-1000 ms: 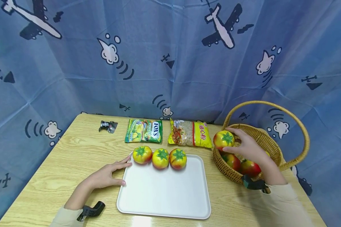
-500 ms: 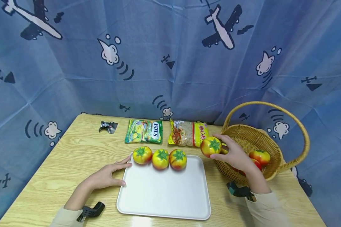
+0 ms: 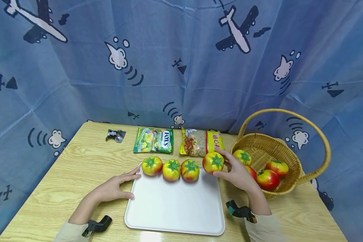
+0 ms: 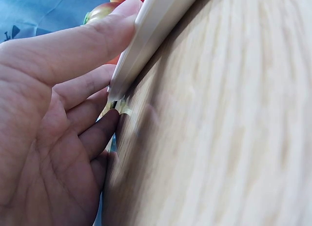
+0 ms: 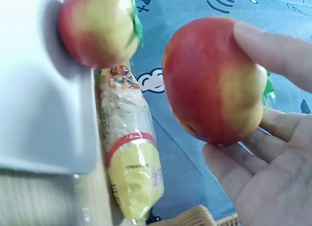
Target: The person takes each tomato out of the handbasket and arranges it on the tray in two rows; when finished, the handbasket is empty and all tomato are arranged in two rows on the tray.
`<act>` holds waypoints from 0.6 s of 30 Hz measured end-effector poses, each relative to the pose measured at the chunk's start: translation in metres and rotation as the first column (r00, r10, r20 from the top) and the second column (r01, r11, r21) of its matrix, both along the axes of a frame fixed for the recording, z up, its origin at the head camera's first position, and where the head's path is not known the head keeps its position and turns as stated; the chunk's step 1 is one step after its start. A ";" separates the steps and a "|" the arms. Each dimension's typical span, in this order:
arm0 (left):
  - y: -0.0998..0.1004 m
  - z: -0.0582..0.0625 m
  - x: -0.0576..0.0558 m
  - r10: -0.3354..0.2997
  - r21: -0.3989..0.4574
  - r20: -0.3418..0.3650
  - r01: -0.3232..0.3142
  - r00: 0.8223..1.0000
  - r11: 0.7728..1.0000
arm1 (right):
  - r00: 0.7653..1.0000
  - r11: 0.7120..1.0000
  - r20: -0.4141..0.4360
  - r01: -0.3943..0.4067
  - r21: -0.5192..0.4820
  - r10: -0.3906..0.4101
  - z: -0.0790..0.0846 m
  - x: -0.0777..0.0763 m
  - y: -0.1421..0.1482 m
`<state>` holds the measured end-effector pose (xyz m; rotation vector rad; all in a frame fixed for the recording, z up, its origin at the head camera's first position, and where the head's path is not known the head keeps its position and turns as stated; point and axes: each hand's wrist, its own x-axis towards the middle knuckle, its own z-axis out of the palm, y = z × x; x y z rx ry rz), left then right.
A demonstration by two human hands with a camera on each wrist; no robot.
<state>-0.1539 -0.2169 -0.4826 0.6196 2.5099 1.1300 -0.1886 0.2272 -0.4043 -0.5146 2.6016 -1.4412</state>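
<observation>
The glossy, round red-yellow tomato (image 3: pixel 212 162) gripped by the right hand (image 3: pixel 237 171) should be lowered leaf-side up onto the white rectangular tray (image 3: pixel 173 208) touched by the relaxed left hand (image 3: pixel 113 187).

Bright, fairly even light fills the head view, leaving small highlights on the held fruit (image 3: pixel 213 162), a pale sheen on the white tray (image 3: pixel 172 205) and a white glare patch on the desk (image 3: pixel 63 174) at the bottom edge. In the left wrist view the nearest wood grain is smeared out of focus, a soft shadow runs beside the tray, and the lower fingers (image 4: pixel 99 136) fall into dimness. The right wrist view looks paler, the tray nearly washed out, with glints on the pasta bag (image 5: pixel 129 133) and blur at lower left.
</observation>
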 end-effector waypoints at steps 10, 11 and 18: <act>0.000 -0.001 0.000 0.000 0.012 0.001 0.000 1.000 1.000 | 0.999 0.997 0.048 -0.001 0.078 -0.002 -0.007 0.004 -0.006; 0.000 -0.002 -0.001 -0.001 0.013 0.000 0.001 1.000 1.000 | 0.999 0.995 0.052 -0.001 0.099 -0.004 -0.008 0.004 -0.007; -0.001 -0.002 -0.001 -0.002 0.019 -0.005 0.003 1.000 1.000 | 0.998 0.977 0.057 0.002 0.213 -0.015 -0.012 0.007 -0.011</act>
